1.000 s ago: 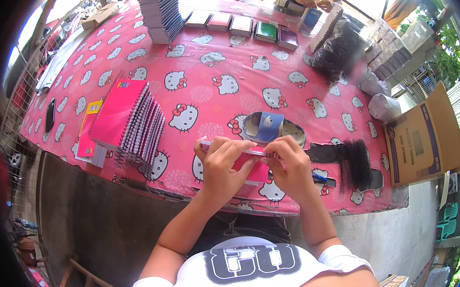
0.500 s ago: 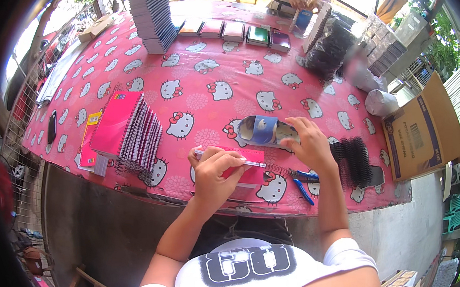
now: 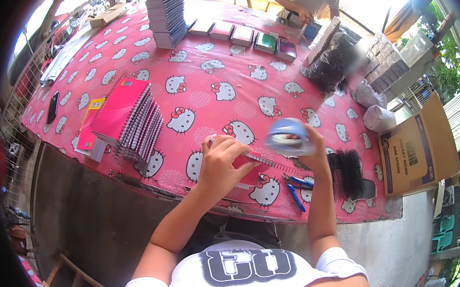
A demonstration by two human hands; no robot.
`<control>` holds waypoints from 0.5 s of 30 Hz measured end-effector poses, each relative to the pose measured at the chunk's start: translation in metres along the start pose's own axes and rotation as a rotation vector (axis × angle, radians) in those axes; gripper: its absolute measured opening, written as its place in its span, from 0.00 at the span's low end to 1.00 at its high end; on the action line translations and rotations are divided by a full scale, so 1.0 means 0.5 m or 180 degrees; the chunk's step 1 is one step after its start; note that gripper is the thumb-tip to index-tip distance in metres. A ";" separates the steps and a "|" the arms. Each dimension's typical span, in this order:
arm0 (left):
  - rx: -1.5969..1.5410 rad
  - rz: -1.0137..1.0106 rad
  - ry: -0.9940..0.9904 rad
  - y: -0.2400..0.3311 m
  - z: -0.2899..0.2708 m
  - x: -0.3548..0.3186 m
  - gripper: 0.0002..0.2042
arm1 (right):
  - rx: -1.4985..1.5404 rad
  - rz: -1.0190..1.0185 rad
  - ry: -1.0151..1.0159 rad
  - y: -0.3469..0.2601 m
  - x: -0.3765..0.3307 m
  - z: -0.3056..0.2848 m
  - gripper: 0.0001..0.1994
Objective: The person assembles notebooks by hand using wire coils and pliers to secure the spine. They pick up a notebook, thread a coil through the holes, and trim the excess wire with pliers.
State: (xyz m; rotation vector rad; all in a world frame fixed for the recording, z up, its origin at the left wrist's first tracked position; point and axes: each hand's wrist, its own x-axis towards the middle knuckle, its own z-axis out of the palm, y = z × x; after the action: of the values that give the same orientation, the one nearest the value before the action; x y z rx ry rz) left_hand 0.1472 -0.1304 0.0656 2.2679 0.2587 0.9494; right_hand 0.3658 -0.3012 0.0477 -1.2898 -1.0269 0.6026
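Observation:
A pink notebook [image 3: 248,178] lies at the near edge of the table, its spine edge lifted. My left hand [image 3: 222,161] grips that edge with thumb and fingers. From the holes in the edge a thin spiral wire [image 3: 281,167] runs out to the right, partly threaded. Just above the wire, my right hand [image 3: 315,149] is closed on a blue slipper [image 3: 289,137], smeared by motion; some fingertips show through its strap. Blue-handled pliers [image 3: 296,195] rest below the wire. Several black spiral coils [image 3: 348,174] lie to the right of my right hand.
A tall stack of pink spiral notebooks [image 3: 123,116] stands at left, near a phone [image 3: 53,106]. Farther back are a blue notebook stack [image 3: 165,16] and a row of small notebooks [image 3: 243,35]. An open carton [image 3: 413,151] stands at right. Another person [image 3: 308,5] works across the table.
My right hand has picked up the slipper from the table and brought it over the wire. My left hand keeps its hold on the notebook's edge. The view has shifted slightly.

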 end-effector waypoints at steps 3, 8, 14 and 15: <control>0.0002 0.0064 0.0225 -0.006 0.004 0.005 0.16 | 0.0482 0.0154 -0.0133 -0.039 0.038 0.059 0.12; -0.0172 -0.0392 0.0634 -0.009 -0.020 0.004 0.17 | -0.0191 -0.0014 0.0213 -0.018 0.060 0.070 0.12; -0.1717 -0.1113 0.0832 -0.044 -0.019 -0.015 0.16 | -0.0093 0.0313 -0.0328 -0.048 0.091 0.083 0.11; -0.2175 -0.1284 0.0888 -0.050 -0.015 -0.018 0.16 | -0.0605 0.0189 -0.0290 -0.047 0.101 0.089 0.10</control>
State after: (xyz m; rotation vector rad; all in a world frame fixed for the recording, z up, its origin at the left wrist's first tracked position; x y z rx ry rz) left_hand 0.1371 -0.1111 0.0485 1.3966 0.4189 0.9492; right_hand 0.3461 -0.2420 0.0822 -1.4745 -1.1457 0.6252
